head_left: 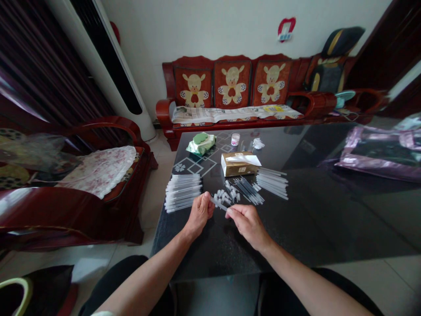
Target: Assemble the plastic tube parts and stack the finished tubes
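Observation:
Both hands meet over the near part of a black glossy table [315, 210]. My left hand [199, 213] is closed, pinching one end of a thin clear pen tube [219, 203]. My right hand [247, 223] is closed in a pinch at the tube's other end. Just beyond the hands lie a small heap of clear caps [226, 194] and a bundle of dark thin refills [249, 189]. A stack of white tubes [183, 192] lies to the left, and another row of white tubes [272, 183] to the right.
A small cardboard box [237, 164] stands behind the parts. Farther back are a green packet [201, 142], a small cup [235, 139] and a crumpled tissue [258, 143]. A purple bag [381, 151] lies at right. Red wooden armchair [82, 193] at left, sofa [237, 96] behind.

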Action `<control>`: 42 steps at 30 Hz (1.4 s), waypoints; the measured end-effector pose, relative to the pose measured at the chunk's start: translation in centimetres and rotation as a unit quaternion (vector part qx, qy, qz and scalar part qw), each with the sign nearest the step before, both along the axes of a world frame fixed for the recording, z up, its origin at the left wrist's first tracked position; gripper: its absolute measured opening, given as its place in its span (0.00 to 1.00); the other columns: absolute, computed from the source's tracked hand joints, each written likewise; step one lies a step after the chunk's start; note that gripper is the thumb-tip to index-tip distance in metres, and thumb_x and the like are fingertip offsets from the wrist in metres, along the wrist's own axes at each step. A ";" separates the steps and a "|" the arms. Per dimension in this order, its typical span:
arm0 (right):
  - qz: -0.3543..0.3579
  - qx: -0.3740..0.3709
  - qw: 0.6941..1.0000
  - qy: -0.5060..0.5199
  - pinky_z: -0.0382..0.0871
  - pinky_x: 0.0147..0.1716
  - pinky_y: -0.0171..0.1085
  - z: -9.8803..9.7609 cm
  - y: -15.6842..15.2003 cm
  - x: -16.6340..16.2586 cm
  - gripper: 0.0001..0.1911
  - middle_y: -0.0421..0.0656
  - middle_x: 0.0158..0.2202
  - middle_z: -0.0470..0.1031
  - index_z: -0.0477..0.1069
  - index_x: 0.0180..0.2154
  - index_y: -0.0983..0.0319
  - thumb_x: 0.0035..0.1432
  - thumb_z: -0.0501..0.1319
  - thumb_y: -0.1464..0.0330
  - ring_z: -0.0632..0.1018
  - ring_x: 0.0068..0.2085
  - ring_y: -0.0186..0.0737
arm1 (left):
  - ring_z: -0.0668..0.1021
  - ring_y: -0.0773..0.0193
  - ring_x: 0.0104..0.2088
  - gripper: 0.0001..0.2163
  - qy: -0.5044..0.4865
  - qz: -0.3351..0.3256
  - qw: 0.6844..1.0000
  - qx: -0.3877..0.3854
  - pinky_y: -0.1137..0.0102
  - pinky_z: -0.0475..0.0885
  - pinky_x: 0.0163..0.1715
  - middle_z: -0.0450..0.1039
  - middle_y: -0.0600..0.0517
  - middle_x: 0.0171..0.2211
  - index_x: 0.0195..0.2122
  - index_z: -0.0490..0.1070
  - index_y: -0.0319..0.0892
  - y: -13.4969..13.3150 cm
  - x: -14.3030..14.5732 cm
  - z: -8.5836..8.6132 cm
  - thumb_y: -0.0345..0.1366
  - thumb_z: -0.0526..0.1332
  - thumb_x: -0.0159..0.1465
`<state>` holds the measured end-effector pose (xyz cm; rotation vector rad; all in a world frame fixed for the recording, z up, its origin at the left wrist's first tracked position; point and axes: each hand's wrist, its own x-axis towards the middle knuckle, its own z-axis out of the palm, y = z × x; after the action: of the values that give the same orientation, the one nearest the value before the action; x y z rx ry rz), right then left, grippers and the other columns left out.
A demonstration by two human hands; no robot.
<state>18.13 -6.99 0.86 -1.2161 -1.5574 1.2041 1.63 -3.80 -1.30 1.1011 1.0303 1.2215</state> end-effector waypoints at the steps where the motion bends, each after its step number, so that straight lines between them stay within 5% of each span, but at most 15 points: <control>1: 0.000 -0.045 0.998 0.036 0.50 0.16 0.31 -0.1 0.0 0.0 0.17 0.33 0.13 0.54 0.70 0.26 0.64 0.59 0.55 0.59 0.57 0.15 0.27 | 0.53 0.75 0.15 0.22 0.003 -0.001 1.000 0.001 0.76 0.48 0.15 0.51 0.59 0.14 0.20 0.54 0.42 0.0 0.0 0.0 0.54 0.52 0.63; 5: 0.011 -0.204 0.960 0.192 0.42 0.10 0.29 -0.4 0.0 -0.1 0.16 0.28 0.12 0.49 0.68 0.26 0.64 0.55 0.59 0.57 0.48 0.12 0.24 | 0.55 0.74 0.14 0.22 0.018 -0.006 1.000 0.006 0.76 0.50 0.15 0.52 0.59 0.14 0.19 0.55 0.42 -0.2 0.0 0.1 0.54 0.52 0.63; 10: 0.049 -0.289 0.916 0.275 0.44 0.08 0.27 -0.5 0.4 0.2 0.15 0.27 0.11 0.48 0.68 0.26 0.64 0.50 0.63 0.58 0.48 0.11 0.23 | 0.56 0.74 0.14 0.22 0.023 -0.018 0.999 0.017 0.75 0.51 0.15 0.53 0.59 0.15 0.20 0.56 0.42 -0.1 -0.1 0.2 0.53 0.51 0.64; 18: 0.025 -0.195 0.968 0.155 0.44 0.09 0.26 -1.1 1.4 0.5 0.18 0.28 0.12 0.50 0.71 0.31 0.66 0.54 0.60 0.55 0.49 0.12 0.22 | 0.67 0.71 0.14 0.22 0.071 -0.056 0.996 -0.006 0.75 0.59 0.16 0.67 0.52 0.17 0.23 0.67 0.38 1.1 -1.9 0.7 0.53 0.52 0.62; 26: 0.014 -0.183 0.977 0.105 0.45 0.08 0.26 -1.8 1.8 0.4 0.21 0.29 0.13 0.53 0.72 0.33 0.67 0.54 0.59 0.53 0.52 0.11 0.22 | 0.71 0.70 0.17 0.17 0.056 -0.085 0.995 -0.022 0.75 0.65 0.17 0.72 0.50 0.21 0.25 0.70 0.36 1.8 -2.9 0.8 0.48 0.63 0.56; 36: 0.009 -0.165 0.980 0.115 0.68 0.16 0.31 -1.6 2.4 1.8 0.16 0.41 0.23 0.73 0.71 0.31 0.66 0.49 0.63 0.59 0.73 0.20 0.32 | 0.73 0.68 0.21 0.15 0.059 -0.076 0.995 -0.025 0.74 0.68 0.21 0.74 0.48 0.26 0.30 0.73 0.36 2.9 -5.6 1.5 0.45 0.66 0.54; 42: 0.008 -0.113 0.993 -0.044 0.55 0.11 0.27 -3.0 2.3 0.4 0.12 0.37 0.17 0.70 0.70 0.29 0.65 0.54 0.58 0.62 0.67 0.14 0.28 | 0.75 0.65 0.24 0.13 0.193 0.143 0.965 0.106 0.74 0.67 0.23 0.73 0.51 0.25 0.38 0.75 0.40 3.6 -7.5 2.0 0.43 0.63 0.56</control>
<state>18.55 -4.69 -2.15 -1.4219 -1.5265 1.3832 -5.87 -0.21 0.75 1.4301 1.4177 1.4031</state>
